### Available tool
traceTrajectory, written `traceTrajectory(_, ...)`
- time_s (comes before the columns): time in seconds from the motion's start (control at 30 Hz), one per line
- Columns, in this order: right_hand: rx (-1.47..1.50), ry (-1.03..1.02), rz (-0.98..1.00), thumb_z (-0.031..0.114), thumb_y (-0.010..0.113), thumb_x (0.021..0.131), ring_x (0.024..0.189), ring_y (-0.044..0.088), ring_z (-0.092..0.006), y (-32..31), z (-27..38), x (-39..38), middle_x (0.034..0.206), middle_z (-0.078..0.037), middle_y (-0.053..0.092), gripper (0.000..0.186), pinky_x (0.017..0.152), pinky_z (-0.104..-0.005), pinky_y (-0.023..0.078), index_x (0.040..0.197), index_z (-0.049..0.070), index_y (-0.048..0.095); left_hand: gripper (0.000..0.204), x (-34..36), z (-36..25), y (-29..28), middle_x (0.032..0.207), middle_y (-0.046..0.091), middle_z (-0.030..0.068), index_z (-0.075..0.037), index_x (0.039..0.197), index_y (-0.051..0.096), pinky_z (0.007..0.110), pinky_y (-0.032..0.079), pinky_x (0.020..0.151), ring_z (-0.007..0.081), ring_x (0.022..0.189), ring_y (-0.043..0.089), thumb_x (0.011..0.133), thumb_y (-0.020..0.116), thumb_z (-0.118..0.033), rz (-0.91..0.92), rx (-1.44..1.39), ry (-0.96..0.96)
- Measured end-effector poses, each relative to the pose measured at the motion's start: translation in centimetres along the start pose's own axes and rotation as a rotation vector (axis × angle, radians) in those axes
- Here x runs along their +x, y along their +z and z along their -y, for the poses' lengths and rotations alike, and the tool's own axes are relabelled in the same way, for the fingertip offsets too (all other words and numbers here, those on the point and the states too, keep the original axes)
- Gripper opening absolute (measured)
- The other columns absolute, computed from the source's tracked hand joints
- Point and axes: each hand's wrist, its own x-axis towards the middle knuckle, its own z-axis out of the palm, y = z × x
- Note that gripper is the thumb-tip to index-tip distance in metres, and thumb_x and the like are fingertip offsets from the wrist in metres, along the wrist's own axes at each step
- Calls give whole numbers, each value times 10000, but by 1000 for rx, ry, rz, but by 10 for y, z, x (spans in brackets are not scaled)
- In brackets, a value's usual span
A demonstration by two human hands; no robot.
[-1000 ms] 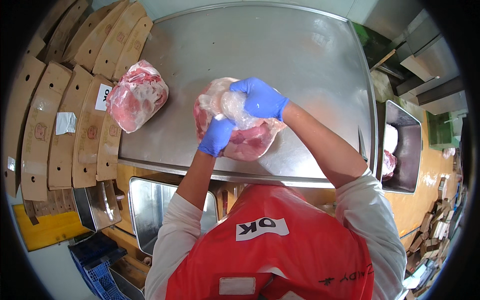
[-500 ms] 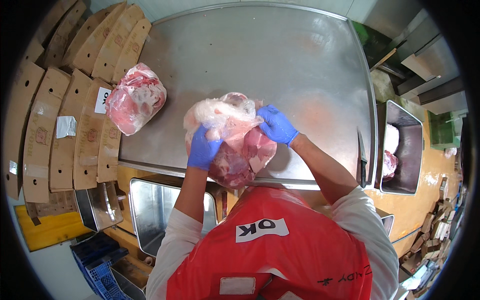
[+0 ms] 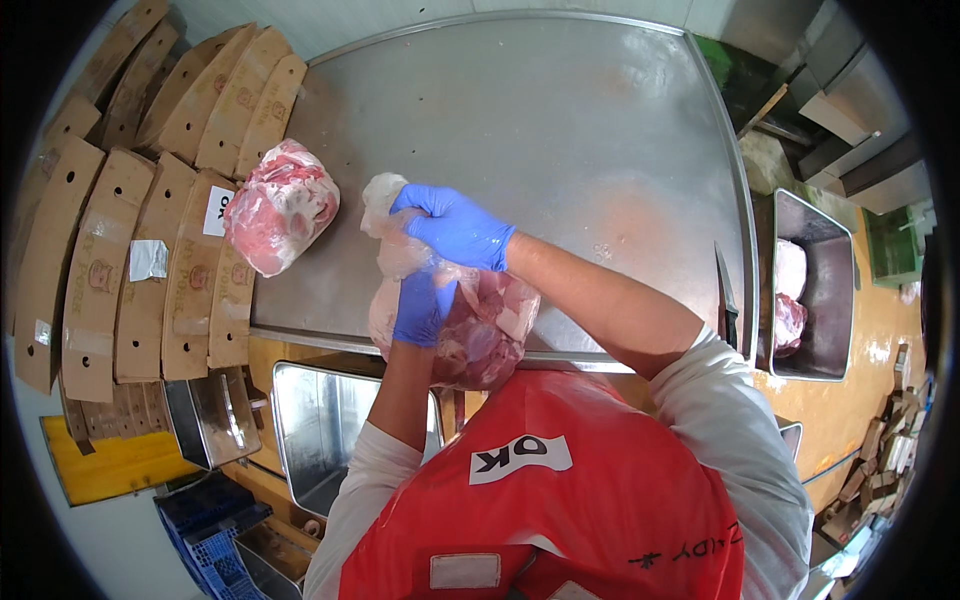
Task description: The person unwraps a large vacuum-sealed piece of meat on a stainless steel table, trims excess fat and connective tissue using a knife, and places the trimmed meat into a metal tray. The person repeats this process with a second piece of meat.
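A large piece of raw meat [image 3: 492,325] lies at the near edge of the steel table, partly covered by clear plastic film [image 3: 398,255]. My right hand [image 3: 456,228], in a blue glove, is closed on the bunched film, which sticks out to the left of its fingers. Just below it, my gloved left hand [image 3: 424,308] is pressed against the meat's left side, its fingers curled into the film there. The fingertips of both hands are partly hidden. A second piece of meat [image 3: 282,208] rests at the table's left edge, beside cardboard boxes.
Flattened-looking cardboard boxes [image 3: 185,265] stand in rows along the left of the steel table [image 3: 560,110]. A knife [image 3: 728,300] lies at its right edge. One metal tub [image 3: 325,400] is below the near edge; another tub [image 3: 838,290] at right holds meat.
My right hand has moved left across the meat, drawing the film with it, and now sits above my left hand. The meat has shifted slightly toward me.
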Motion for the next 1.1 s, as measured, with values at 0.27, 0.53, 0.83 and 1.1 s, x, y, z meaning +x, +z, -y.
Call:
traceTrajectory(0.27,97,93,-5,122,656,929,1240,578,-195,-42,-16,-36,1308,-81,622,427,1054,-360,485,1353,95,615,387,34,-45,-18,1218,612,105,-31,1316,545,396,556,898,228,1093,611,1055,490,-311,-205,-1454,-79)
traceTrajectory(0.53,-957,-51,-7,515,818,726,1455,348,-440,-49,-84,-142,1430,-162,533,847,1180,-548,301,1401,72,560,412,84,-106,-13,1180,626,118,-72,1294,571,405,562,878,254,1065,622,1023,521,-378,-31,-1767,-399)
traceTrajectory(0.83,-1275,283,-62,512,689,833,1193,524,-323,-71,-59,-131,1266,-88,619,525,959,-523,415,1161,103,720,388,99,-162,-1,1201,631,128,-84,1299,578,424,566,898,276,1071,642,1013,529,-342,180,-1860,-530)
traceTrajectory(1.1,-882,-168,-237,276,609,973,1039,629,-334,-97,-86,-143,1001,-135,722,269,1024,-457,424,1147,117,739,317,114,-184,-1,1170,633,102,-81,1248,598,384,574,858,242,1059,647,1009,559,-285,215,-1846,-436)
